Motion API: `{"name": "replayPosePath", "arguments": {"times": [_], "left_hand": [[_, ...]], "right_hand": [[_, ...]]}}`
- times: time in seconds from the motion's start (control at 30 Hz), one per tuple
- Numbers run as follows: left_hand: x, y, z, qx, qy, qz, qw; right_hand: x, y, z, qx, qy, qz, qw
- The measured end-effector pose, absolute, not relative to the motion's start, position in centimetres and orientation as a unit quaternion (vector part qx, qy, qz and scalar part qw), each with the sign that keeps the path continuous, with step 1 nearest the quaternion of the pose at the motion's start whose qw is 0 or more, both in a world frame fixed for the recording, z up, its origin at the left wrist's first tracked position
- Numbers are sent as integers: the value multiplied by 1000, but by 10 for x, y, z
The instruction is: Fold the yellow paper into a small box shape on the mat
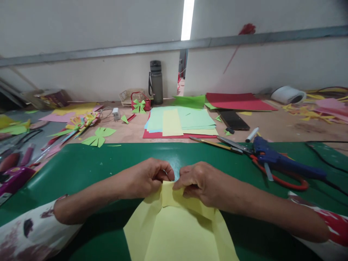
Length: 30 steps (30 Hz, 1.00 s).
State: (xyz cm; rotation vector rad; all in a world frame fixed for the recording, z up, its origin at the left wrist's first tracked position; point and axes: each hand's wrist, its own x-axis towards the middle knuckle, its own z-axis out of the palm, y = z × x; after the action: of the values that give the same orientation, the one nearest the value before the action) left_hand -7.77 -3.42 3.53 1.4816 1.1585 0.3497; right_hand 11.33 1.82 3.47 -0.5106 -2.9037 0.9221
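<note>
A folded sheet of pale yellow paper is held up in front of me, its lower part running out of the picture. Creases run down both its sides, and a band is folded along its top edge. My left hand pinches the top edge left of the middle. Just to the right, my right hand is closed on the same edge, thumb in front. A small gap separates the two hands. Beneath the paper lies a green mat.
Behind the mat sit stacked coloured paper, a phone and a dark bottle. To the right lie a blue glue gun, red-handled scissors and a marker. Green paper cutouts and a purple tool are on the left.
</note>
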Motion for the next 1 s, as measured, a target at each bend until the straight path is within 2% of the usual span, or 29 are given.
{"name": "replayPosePath", "arguments": {"times": [0.27,0.6,0.87,1.0], "left_hand": [[-77,-34,40,629,490,130,590],[-66,-45,34,710,530,98,453],[-65,-44,32,705,533,93,459],[-63,-46,35,709,521,98,465]], "right_hand": [[114,18,33,-145,-948,281,31],[118,20,31,-126,-952,277,33],[121,19,31,-114,-959,260,17],[119,15,36,-178,-932,317,3]]}}
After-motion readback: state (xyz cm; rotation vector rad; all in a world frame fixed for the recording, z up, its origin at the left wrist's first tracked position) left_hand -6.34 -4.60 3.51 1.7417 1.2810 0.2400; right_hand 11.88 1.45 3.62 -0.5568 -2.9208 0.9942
